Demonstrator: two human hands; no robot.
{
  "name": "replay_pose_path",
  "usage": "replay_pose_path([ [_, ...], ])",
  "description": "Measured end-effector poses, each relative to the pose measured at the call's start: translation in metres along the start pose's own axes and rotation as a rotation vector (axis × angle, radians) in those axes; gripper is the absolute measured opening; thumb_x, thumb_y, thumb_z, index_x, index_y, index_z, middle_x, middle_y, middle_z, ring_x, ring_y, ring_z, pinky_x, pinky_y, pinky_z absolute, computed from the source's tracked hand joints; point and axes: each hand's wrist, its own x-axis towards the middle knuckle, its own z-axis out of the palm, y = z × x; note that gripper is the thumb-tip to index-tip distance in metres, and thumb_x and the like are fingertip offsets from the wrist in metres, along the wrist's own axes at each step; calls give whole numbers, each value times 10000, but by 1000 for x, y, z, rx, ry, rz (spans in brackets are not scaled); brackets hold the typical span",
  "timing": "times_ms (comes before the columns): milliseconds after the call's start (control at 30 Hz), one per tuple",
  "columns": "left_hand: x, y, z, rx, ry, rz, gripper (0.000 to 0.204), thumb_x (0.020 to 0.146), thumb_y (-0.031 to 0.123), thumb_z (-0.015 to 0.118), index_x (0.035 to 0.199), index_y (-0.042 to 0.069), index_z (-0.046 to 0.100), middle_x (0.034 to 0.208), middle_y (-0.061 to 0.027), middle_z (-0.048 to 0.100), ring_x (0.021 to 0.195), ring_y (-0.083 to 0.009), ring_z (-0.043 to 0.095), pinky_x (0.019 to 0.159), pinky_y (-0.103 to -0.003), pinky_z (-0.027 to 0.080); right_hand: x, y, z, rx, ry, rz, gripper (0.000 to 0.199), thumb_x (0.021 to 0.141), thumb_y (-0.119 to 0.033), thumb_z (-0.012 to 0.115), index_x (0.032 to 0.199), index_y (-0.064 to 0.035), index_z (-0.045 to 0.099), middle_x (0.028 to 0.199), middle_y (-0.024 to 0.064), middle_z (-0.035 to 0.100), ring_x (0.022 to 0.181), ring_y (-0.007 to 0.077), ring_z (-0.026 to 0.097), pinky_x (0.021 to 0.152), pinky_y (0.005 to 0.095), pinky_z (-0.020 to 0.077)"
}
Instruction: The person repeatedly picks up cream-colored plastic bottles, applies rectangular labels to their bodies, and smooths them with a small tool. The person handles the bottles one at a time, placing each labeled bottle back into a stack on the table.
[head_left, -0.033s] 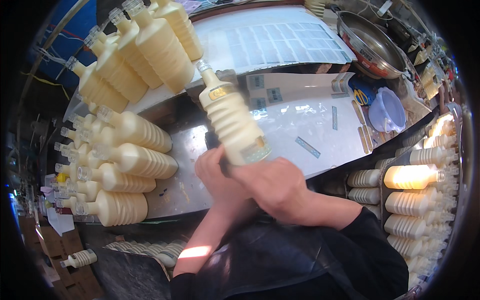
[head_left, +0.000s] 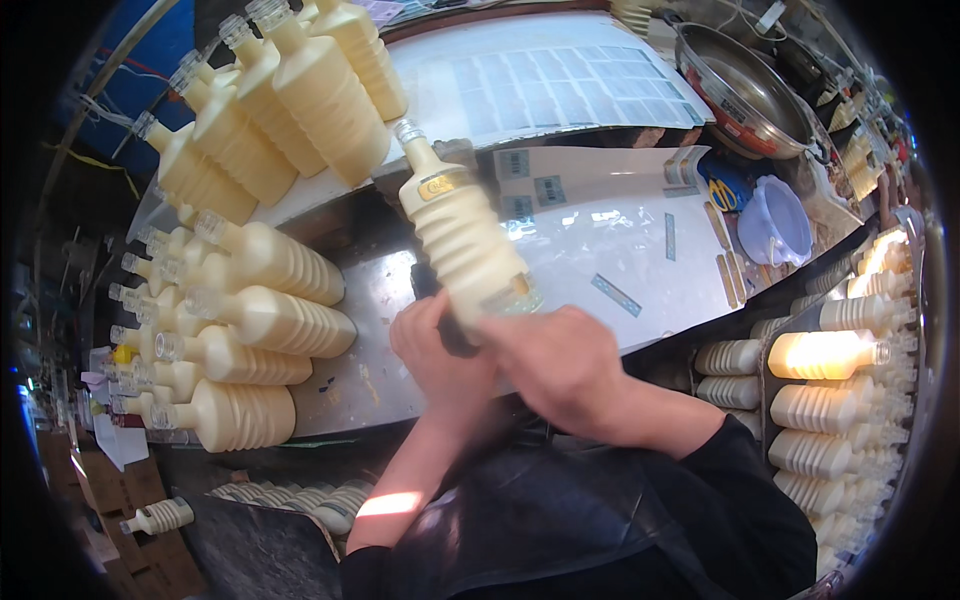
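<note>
A cream ribbed bottle (head_left: 460,235) with a clear threaded neck lies tilted before me, its base toward my hands. Its shoulder carries a gold label, and a pale patterned label strip (head_left: 518,297) sits near its base. A dark support shows behind it. My left hand (head_left: 430,345) is closed beside the base, around a dark piece (head_left: 458,338) whose kind I cannot make out. Over the base's near edge, my right hand (head_left: 565,365) has curled fingers, slightly blurred. Whatever those fingers pinch is hidden.
Several cream bottles (head_left: 270,260) lie stacked at left; others stand (head_left: 330,100) behind. A white sheet (head_left: 600,240) holds loose label strips. Yellow-handled scissors (head_left: 722,195), a lilac bucket (head_left: 775,220) and a wide metal pan (head_left: 745,85) are at right. More bottles (head_left: 820,405) fill the lower right.
My right hand has shifted slightly to the right and down along the bottle's base, uncovering more of the dark piece by my left hand. The bottle stays nearly in place.
</note>
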Motion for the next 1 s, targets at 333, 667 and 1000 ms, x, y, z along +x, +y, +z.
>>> replay_pose_path([
  [333, -4, 1, -12, -142, -124, -138, 773, 714, 236, 827, 1387, 47, 496, 1270, -153, 536, 1202, -346, 494, 1068, -478, 349, -3, 18, 2, 186, -147, 570, 288, 939, -212, 657, 1179, -91, 555, 704, 131, 694, 616, 311, 689, 588, 393, 515],
  [667, -2, -8, 1, -148, -155, -411, 619, 1032, 351, 535, 1450, -92, 422, 1285, -202, 513, 1209, -332, 503, 1101, -416, 357, -32, 66, 29, 387, -83, 785, 260, 968, -244, 644, 1159, -76, 597, 624, 78, 559, 537, 157, 502, 539, 334, 391],
  [1000, -7, -16, 0, -358, -99, -412, 544, 1095, 298, 405, 1470, -96, 416, 1275, -195, 516, 1203, -311, 512, 1101, -396, 354, -20, 38, 14, 411, 8, 641, 284, 966, -173, 635, 1224, -84, 554, 639, 89, 589, 533, 196, 555, 531, 339, 413],
])
